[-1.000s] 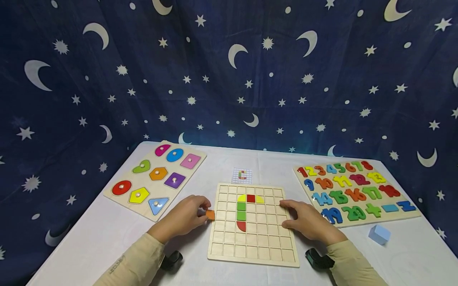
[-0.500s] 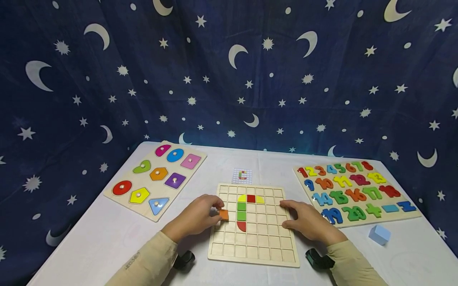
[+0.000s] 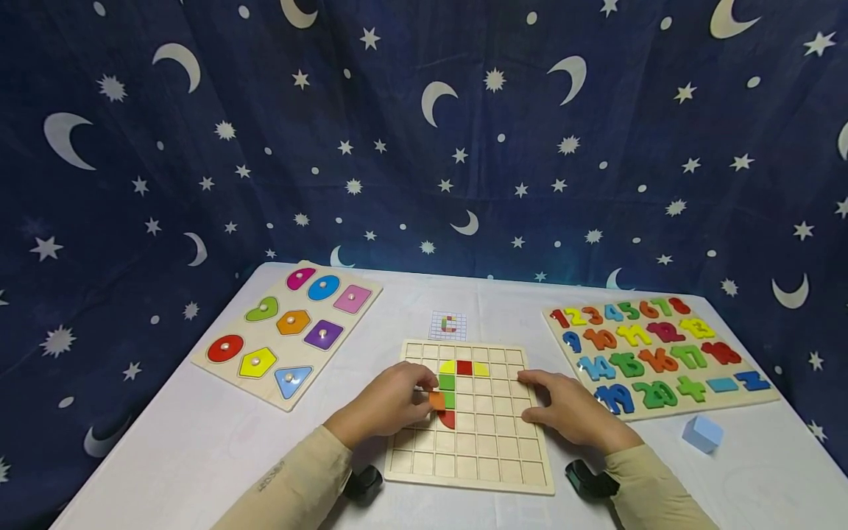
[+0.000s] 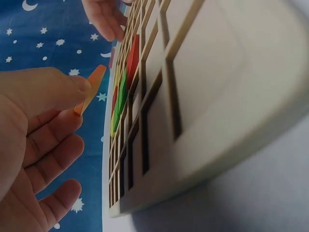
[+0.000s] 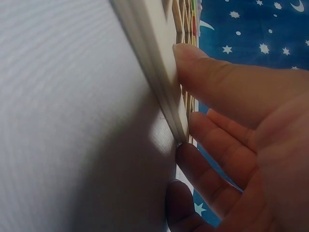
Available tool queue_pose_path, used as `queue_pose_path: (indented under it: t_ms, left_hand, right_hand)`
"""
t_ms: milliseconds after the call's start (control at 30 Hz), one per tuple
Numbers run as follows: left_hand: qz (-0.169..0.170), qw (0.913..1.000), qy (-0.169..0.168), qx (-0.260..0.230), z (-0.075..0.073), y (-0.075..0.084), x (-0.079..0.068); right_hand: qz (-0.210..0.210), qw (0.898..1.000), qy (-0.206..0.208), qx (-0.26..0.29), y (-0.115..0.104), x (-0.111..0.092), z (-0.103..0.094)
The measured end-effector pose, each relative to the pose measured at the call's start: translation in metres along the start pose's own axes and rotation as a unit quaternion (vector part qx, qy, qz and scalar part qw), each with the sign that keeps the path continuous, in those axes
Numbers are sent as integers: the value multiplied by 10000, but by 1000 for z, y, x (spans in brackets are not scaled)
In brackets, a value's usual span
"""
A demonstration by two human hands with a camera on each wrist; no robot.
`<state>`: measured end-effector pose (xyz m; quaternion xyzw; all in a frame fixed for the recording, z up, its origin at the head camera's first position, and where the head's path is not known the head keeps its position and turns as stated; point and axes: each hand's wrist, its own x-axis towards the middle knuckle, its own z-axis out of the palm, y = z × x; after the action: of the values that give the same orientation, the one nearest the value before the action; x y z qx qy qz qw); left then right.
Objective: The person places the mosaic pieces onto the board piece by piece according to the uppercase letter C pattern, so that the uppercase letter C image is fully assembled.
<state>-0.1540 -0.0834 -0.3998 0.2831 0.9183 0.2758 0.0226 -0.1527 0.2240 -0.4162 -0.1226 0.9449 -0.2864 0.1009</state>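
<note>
My left hand point(image 3: 386, 405) pinches a small thin orange tile point(image 3: 436, 401) between thumb and fingers. It hovers over the wooden grid board point(image 3: 469, 471), in front of the left column of pieces. In the left wrist view the orange tile point(image 4: 92, 89) is tilted and apart from the board. Set in the grid are two yellow corner pieces point(image 3: 482, 369), a red square point(image 3: 464, 368), two green squares point(image 3: 447, 382) and a red rounded piece point(image 3: 447, 419). My right hand point(image 3: 573, 408) rests thumb and fingertips on the board's right edge, its fingers fairly straight.
A pattern card point(image 3: 448, 325) lies behind the board. On the left is a knobbed shape puzzle point(image 3: 274, 346); on the right, a number puzzle point(image 3: 656, 353). A pale blue block point(image 3: 702, 434) sits at the right. A star-patterned cloth point(image 3: 424, 154) hangs behind the table.
My left hand has carried the orange tile rightward from beside the board's left edge to over the green pieces. The right hand and the board have stayed put.
</note>
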Motion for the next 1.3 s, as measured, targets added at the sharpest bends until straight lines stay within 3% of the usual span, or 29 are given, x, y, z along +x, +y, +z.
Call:
queue_pose_path:
  t_ms: [300,900,1300]
  left_hand:
    - [49,9998,-149,-86,7,7,5]
    - [348,9984,-391,233,21,18,14]
    - [481,9972,-339,458,27,20,13]
  right_hand:
    - [33,10000,2,-24,-1,1,0]
    - [76,10000,-8,-36,-2,2,0]
    - [115,9999,-16,11,-2,1,1]
